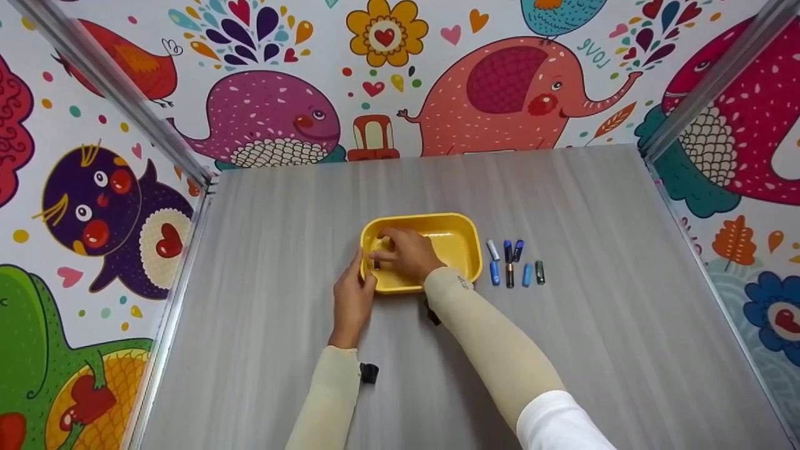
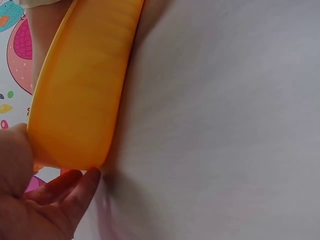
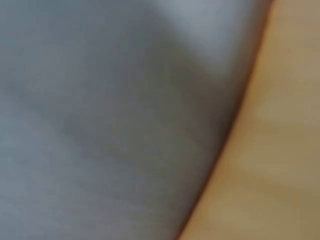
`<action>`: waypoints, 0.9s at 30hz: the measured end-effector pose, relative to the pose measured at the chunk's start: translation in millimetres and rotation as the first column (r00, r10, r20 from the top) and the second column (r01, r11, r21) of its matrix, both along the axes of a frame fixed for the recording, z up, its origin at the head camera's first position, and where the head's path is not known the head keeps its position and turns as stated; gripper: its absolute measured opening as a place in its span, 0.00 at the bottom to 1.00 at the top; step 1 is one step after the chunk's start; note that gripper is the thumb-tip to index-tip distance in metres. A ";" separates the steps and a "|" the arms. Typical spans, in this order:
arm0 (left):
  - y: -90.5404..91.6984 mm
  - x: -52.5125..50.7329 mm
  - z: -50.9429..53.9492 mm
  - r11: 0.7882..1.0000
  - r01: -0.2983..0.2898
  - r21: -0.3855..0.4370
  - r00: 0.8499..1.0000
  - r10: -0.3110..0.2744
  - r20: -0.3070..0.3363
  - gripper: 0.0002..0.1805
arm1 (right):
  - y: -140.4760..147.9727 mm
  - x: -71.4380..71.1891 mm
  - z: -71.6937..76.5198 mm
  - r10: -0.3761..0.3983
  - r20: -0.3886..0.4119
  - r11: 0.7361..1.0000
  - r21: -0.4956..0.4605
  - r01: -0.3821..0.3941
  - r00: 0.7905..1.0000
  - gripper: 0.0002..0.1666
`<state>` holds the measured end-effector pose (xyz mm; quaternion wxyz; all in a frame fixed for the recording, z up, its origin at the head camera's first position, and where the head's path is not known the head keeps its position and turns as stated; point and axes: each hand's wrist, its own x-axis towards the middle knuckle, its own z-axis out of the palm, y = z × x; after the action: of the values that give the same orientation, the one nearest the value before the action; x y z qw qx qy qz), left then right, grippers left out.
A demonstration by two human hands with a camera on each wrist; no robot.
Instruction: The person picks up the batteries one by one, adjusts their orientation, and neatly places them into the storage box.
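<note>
My left hand (image 1: 353, 297) holds the left end of a yellow plastic tray (image 1: 425, 289). In the left wrist view, its fingers (image 2: 82, 192) reach the lower edge of the tray's outer wall (image 2: 85, 95). My right hand (image 1: 409, 253) is inside the tray near the left end, its fingers bent downward. Just beside its thumb shows a small dark cylinder, apparently a battery (image 1: 376, 265). Whether these fingers hold anything is hidden from above. The right wrist view shows only blurred tray wall (image 3: 280, 160) and table.
Right of the tray, several small batteries lie in two rough rows, among them a silver one (image 1: 493, 250), a black-and-copper one (image 1: 510, 275) and a green one (image 1: 540, 272). They rest on a grey wood-grain table (image 1: 269, 250). Printed cartoon walls with metal posts (image 1: 706, 81) enclose it.
</note>
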<state>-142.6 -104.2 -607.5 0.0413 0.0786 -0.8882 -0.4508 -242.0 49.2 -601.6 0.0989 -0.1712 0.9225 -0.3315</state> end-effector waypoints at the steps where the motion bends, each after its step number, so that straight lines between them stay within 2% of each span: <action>1: 0.3 -0.3 0.7 1.000 0.003 0.000 1.000 -0.003 -0.001 0.33 | 1.3 -1.0 2.9 -0.007 0.023 0.999 -0.031 0.008 1.000 0.38; 4: 0.2 -1.0 2.5 1.000 0.009 -0.002 1.000 -0.009 0.010 0.33 | 5.4 -2.8 14.7 -0.008 0.064 0.996 -0.090 0.014 0.998 0.37; 11: -2.4 -2.6 6.9 1.000 -0.007 0.005 0.999 0.007 0.047 0.34 | 16.1 -2.2 43.1 0.054 0.032 0.997 -0.058 -0.052 0.998 0.38; 16: -3.3 -2.2 6.1 1.000 -0.007 0.017 0.999 0.006 0.046 0.34 | 31.2 1.6 58.6 0.044 0.034 0.993 -0.112 -0.040 0.998 0.40; 20: -3.5 -1.6 2.9 1.000 -0.008 0.020 0.999 0.008 0.031 0.34 | 47.3 5.3 68.4 0.039 0.002 0.986 -0.160 -0.038 0.999 0.38; 27: -2.7 -0.3 1.4 0.999 0.012 0.040 0.999 -0.013 0.030 0.34 | 82.2 16.1 85.2 -0.014 -0.051 0.988 -0.155 0.006 0.999 0.37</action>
<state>-142.9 -106.8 -606.2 0.0236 0.0807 -0.8800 -0.4674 -225.9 131.4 -516.3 0.0595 -0.1821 0.8972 -0.3978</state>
